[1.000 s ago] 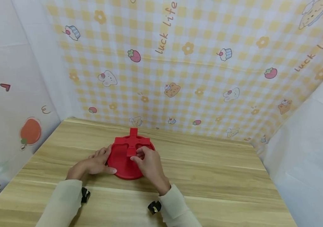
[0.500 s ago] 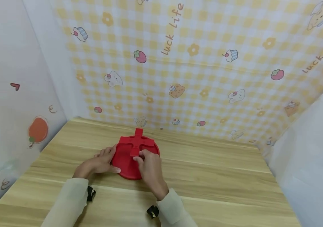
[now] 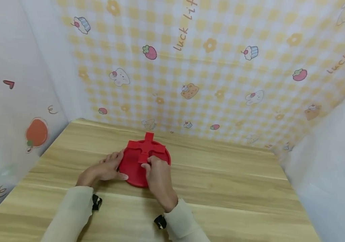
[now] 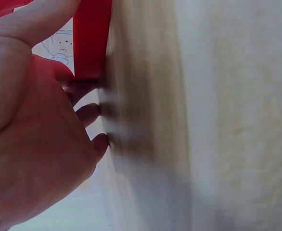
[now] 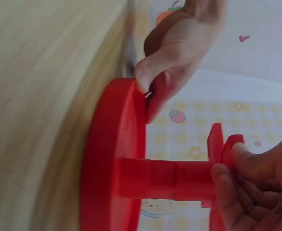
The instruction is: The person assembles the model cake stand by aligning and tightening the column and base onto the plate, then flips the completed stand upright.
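A red round base (image 3: 133,174) with a raised rim lies on the wooden table. From its middle rises a thick red post (image 5: 148,178), seen side-on in the right wrist view, topped by a flat red cross-shaped piece (image 3: 146,147). My left hand (image 3: 107,169) grips the base's left side, thumb over the rim and fingers along the outer wall. With thumb and fingers, my right hand (image 3: 159,176) pinches the cross arm that points toward me. In the left wrist view, the left palm (image 4: 40,139) covers part of the red rim (image 4: 92,38).
The light wooden tabletop (image 3: 221,181) reaches back to a yellow-checked cloth wall (image 3: 215,70). White sheets (image 3: 327,168) close off the right and left sides. A black wrist strap piece (image 3: 160,222) shows by the right sleeve.
The head view has shifted a little. My right hand has turned the cross slightly clockwise as seen from above; my left hand keeps its hold on the base.
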`<state>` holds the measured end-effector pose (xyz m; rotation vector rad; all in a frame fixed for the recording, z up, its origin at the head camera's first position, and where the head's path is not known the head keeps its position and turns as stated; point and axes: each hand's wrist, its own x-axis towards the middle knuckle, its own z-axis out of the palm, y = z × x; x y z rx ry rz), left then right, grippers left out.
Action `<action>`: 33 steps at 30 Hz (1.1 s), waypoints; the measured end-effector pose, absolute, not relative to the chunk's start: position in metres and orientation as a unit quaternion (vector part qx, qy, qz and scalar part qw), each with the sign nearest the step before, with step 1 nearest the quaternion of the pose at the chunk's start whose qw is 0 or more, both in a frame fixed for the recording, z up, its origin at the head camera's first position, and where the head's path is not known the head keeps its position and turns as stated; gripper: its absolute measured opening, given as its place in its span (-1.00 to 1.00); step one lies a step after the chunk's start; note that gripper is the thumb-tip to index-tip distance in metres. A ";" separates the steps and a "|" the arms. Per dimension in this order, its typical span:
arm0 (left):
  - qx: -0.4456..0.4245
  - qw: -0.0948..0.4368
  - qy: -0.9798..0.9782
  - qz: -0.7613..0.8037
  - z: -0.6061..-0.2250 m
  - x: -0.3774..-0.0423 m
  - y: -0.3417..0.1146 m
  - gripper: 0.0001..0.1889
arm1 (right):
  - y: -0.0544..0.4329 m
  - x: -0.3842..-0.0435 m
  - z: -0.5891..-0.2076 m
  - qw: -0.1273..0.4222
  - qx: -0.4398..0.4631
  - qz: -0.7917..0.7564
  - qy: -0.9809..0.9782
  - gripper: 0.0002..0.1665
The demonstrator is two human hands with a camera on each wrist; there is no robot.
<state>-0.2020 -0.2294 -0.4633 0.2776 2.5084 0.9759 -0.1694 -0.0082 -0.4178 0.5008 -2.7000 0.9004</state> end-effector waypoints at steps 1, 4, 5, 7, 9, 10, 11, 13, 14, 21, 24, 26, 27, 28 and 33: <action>0.098 0.218 0.906 0.348 -0.464 -0.202 -0.229 0.28 | -0.008 -0.170 -0.418 0.124 0.176 0.306 -0.927 -0.75; 0.101 0.217 0.908 0.345 -0.463 -0.201 -0.232 0.27 | -0.007 -0.172 -0.417 0.121 0.191 0.292 -0.929 -0.73; 0.101 0.215 0.908 0.345 -0.462 -0.201 -0.232 0.27 | -0.006 -0.174 -0.416 0.117 0.193 0.292 -0.930 -0.73; 0.105 0.207 0.909 0.347 -0.461 -0.202 -0.235 0.27 | -0.003 -0.178 -0.414 0.100 0.199 0.293 -0.930 -0.71; 0.112 0.197 0.911 0.344 -0.462 -0.201 -0.237 0.27 | 0.004 -0.182 -0.413 0.069 0.205 0.287 -0.933 -0.66; 0.113 0.193 0.913 0.340 -0.464 -0.201 -0.237 0.27 | 0.009 -0.184 -0.412 0.049 0.206 0.281 -0.936 -0.61; 0.116 0.189 0.915 0.336 -0.467 -0.201 -0.237 0.27 | 0.015 -0.185 -0.412 0.028 0.204 0.275 -0.939 -0.56; 0.126 0.177 0.920 0.327 -0.472 -0.202 -0.237 0.27 | 0.029 -0.188 -0.411 -0.015 0.194 0.256 -0.947 -0.42; 0.132 0.172 0.921 0.323 -0.475 -0.203 -0.237 0.28 | 0.036 -0.190 -0.412 -0.032 0.191 0.243 -0.951 -0.34; 0.153 0.156 0.926 0.309 -0.463 -0.199 -0.239 0.34 | 0.067 -0.211 -0.431 -0.102 0.249 0.259 -0.928 0.25; 0.161 0.154 0.927 0.302 -0.453 -0.198 -0.238 0.29 | 0.071 -0.220 -0.441 -0.116 0.281 0.271 -0.913 0.39; 0.157 0.156 0.929 0.297 -0.453 -0.198 -0.238 0.27 | 0.073 -0.224 -0.445 -0.127 0.284 0.272 -0.910 0.44; 0.157 0.156 0.930 0.294 -0.456 -0.199 -0.239 0.28 | 0.074 -0.225 -0.447 -0.133 0.278 0.270 -0.912 0.46; 0.157 0.159 0.930 0.292 -0.457 -0.200 -0.239 0.30 | 0.074 -0.225 -0.448 -0.137 0.273 0.270 -0.913 0.47; 0.164 0.165 0.930 0.285 -0.463 -0.205 -0.234 0.36 | 0.074 -0.234 -0.455 -0.137 0.262 0.256 -0.920 0.45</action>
